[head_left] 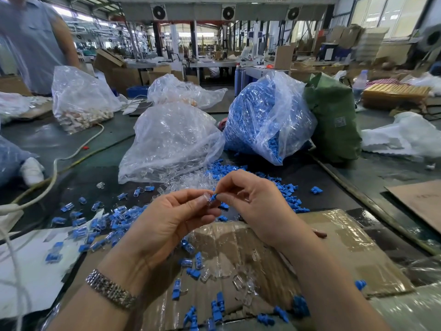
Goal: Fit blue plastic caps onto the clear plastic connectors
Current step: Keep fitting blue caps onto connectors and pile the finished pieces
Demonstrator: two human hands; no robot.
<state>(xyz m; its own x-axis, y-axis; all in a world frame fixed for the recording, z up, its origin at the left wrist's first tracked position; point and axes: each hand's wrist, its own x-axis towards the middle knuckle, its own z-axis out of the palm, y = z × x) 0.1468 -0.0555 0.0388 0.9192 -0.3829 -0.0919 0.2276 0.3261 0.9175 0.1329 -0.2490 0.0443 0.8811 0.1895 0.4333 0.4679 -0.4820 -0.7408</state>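
1. Blue cap (pixel 213 197) pinched in right hand (pixel 250 204), fingertips curled round it, other fingers tucked in.
2. Clear connector (pixel 207 199) pinched in left hand (pixel 174 218), thumb and 1st finger closed on it. Hard to see, see-through and tiny.
3. Cap and connector touching, end to end, right btwn both hands, held up over the brown cardboard sheet (pixel 346 247).
4. Step in hand, prob: pushing cap onto connector. Looks partway on, can't tell if fully seated.
5. Next move, a guess: line up straight, squeeze both hands together till cap sits tight. No tilt, or cap may go on crooked or slip out.
6. After that, prob: drop done piece w/ the done ones (pixel 105 225) on the left, blue and clear stuck together, lying on table and white paper.
7. More loose blue caps (pixel 290 199) just past right hand, spilling from big bag of blue caps (pixel 260 120).
8. More clear connectors (pixel 186 181) just beyond the hands, spilling from big clear bag (pixel 171 139). A few clear ones (pixel 243 280) also on cardboard near the wrists, mixed w/ blue bits.
9. Lots left to do, judging by full bags.
10. Metal watch (pixel 112 289) on left wrist. Another person (pixel 33 44) standing far left, across table.
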